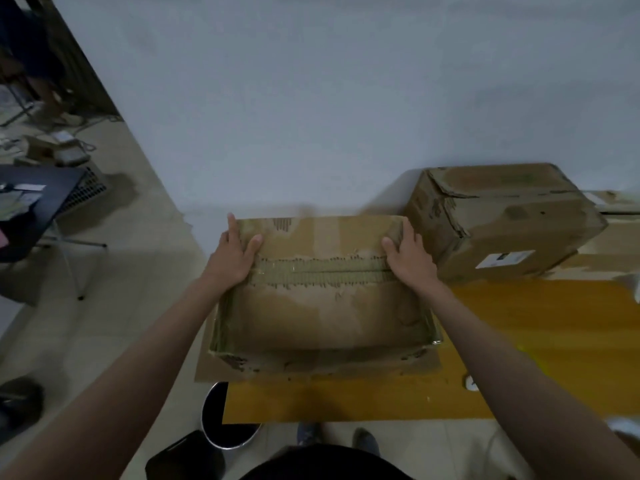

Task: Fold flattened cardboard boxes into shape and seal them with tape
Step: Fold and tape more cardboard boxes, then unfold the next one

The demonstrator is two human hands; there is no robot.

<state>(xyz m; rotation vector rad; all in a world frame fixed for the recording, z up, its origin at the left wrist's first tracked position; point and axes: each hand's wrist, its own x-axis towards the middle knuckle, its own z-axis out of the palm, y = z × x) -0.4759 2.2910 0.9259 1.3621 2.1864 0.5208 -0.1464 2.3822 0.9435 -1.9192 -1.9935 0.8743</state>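
Observation:
A worn brown cardboard box [322, 306] stands on the yellow table [519, 341] in front of me, its top flaps closed and a torn, taped seam running left to right across the top. My left hand [235, 254] lies on the box's far left corner, fingers spread over the top and side. On the far right corner rests my right hand [407, 256], fingers curled over the far flap's edge. Both hands press or hold the box at the seam's ends. No tape roll shows.
A second, assembled cardboard box [498, 220] with a white label sits to the right against the white wall. A flat cardboard sheet [207, 370] lies under the near box. A round bin [225, 427] stands below the table's left edge. A dark desk [31, 202] is far left.

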